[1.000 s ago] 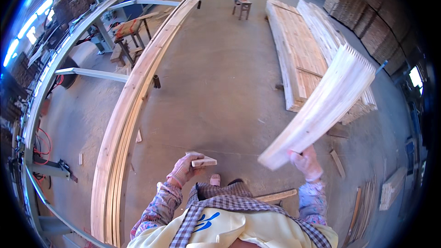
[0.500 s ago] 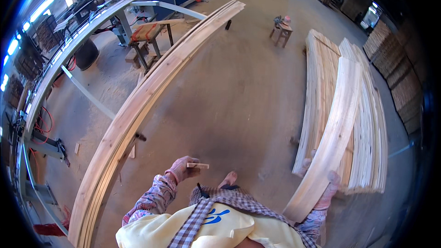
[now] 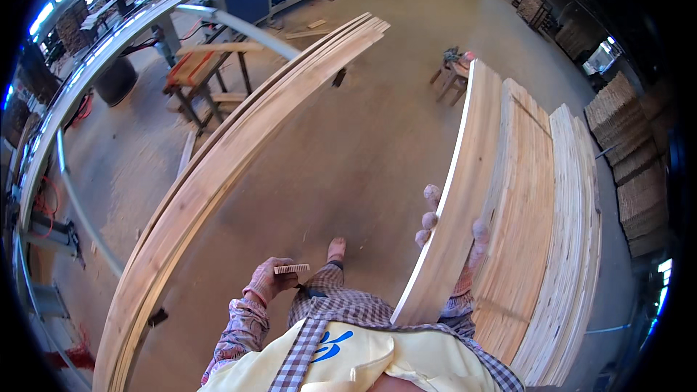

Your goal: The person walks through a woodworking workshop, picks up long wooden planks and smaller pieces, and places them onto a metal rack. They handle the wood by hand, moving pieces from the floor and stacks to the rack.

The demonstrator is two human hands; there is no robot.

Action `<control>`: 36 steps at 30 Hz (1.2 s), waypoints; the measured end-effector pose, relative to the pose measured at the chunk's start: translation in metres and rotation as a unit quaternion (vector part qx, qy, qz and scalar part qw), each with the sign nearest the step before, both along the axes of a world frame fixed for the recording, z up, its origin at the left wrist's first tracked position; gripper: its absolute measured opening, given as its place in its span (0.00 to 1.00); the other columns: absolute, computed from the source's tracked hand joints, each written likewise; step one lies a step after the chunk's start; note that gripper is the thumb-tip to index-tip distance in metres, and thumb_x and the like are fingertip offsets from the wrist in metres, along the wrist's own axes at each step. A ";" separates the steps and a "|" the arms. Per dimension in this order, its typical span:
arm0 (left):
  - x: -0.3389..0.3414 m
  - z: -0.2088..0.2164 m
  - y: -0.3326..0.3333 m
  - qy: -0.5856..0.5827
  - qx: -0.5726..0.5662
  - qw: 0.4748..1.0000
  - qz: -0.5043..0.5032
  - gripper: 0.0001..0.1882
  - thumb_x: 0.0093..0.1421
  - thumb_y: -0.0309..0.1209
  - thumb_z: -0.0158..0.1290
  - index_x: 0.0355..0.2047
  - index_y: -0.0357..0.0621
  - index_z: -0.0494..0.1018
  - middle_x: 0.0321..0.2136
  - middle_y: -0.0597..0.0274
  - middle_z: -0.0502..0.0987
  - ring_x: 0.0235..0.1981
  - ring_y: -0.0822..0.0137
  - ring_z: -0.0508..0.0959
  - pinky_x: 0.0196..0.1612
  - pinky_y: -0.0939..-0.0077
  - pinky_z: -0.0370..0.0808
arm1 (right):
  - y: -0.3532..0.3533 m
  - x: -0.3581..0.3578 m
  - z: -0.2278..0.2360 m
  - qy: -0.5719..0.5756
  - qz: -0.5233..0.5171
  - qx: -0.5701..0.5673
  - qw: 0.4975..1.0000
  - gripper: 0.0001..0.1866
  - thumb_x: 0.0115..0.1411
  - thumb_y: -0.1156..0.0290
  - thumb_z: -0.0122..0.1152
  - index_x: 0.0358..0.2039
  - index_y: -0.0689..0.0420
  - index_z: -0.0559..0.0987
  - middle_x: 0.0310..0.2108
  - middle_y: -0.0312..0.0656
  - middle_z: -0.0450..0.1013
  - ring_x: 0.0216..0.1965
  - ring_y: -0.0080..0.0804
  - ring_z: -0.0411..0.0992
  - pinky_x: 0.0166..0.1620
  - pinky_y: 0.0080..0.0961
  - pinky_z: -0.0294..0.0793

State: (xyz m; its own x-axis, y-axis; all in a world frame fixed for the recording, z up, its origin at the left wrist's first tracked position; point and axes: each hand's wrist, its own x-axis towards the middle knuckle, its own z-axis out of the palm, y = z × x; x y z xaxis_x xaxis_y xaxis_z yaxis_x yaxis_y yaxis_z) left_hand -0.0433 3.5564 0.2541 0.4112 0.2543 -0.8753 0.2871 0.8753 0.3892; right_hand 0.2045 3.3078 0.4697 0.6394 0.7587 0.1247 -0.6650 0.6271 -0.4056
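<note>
Although the planks (image 3: 207,185) lie well left of the board (image 3: 465,174), the left hand (image 3: 267,278) is between the two, folded round a block (image 3: 292,268) whose grooved end shows. The block looks light and stiff, easy to keep in one palm; it juts from the right side of that hand, toward the board. Farther right, the right hand (image 3: 475,248) reaches under the board, fingers curled over its left edge and thumb at its right, clasping it across the width. It should be stiff, fairly heavy and prone to tip, so best taken near mid-length; more of it extends beyond the grip than on the near side. Just right of the board lies a stack (image 3: 523,210).
</note>
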 end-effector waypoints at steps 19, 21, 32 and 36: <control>0.515 -0.061 0.119 -0.050 0.160 0.967 -0.191 0.16 0.57 0.31 0.58 0.43 0.35 0.76 0.37 0.44 0.80 0.36 0.50 0.83 0.40 0.53 0.83 | 0.089 0.583 -0.056 -0.065 0.137 0.098 0.984 0.30 0.70 0.53 0.47 0.65 0.54 0.55 0.16 0.34 0.59 0.13 0.23 0.57 0.17 0.21 0.57; 0.558 -0.082 0.130 -0.010 -0.049 0.998 0.030 0.15 0.61 0.31 0.48 0.44 0.34 0.75 0.37 0.42 0.79 0.36 0.45 0.81 0.40 0.45 0.82 | 0.111 0.661 -0.053 -0.121 0.148 0.073 0.979 0.32 0.70 0.53 0.48 0.67 0.58 0.55 0.13 0.32 0.56 0.11 0.22 0.54 0.15 0.20 0.53; 0.716 -0.079 0.143 0.192 0.462 0.824 -0.266 0.24 0.49 0.43 0.64 0.41 0.38 0.79 0.33 0.49 0.83 0.36 0.55 0.83 0.44 0.65 0.78 | 0.290 0.906 -0.042 -0.331 0.024 -0.300 0.895 0.31 0.65 0.46 0.56 0.54 0.63 0.72 0.22 0.31 0.69 0.20 0.17 0.65 0.23 0.16 0.65; 0.770 -0.130 0.180 0.185 0.431 0.837 -0.282 0.29 0.49 0.47 0.65 0.46 0.39 0.77 0.37 0.50 0.83 0.38 0.51 0.82 0.46 0.61 0.79 | 0.371 0.973 -0.040 -0.415 -0.092 -0.328 0.844 0.21 0.55 0.58 0.74 0.40 0.59 0.78 0.31 0.30 0.75 0.32 0.16 0.69 0.35 0.15 0.70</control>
State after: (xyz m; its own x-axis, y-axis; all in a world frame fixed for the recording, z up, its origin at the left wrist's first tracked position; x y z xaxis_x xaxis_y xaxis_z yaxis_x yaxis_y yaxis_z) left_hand 0.7263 3.7365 0.1242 0.4199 0.7135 -0.5610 0.8009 -0.0005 0.5988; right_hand 1.1771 3.6784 0.4296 0.6534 0.7357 0.1783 0.1023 0.1475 -0.9838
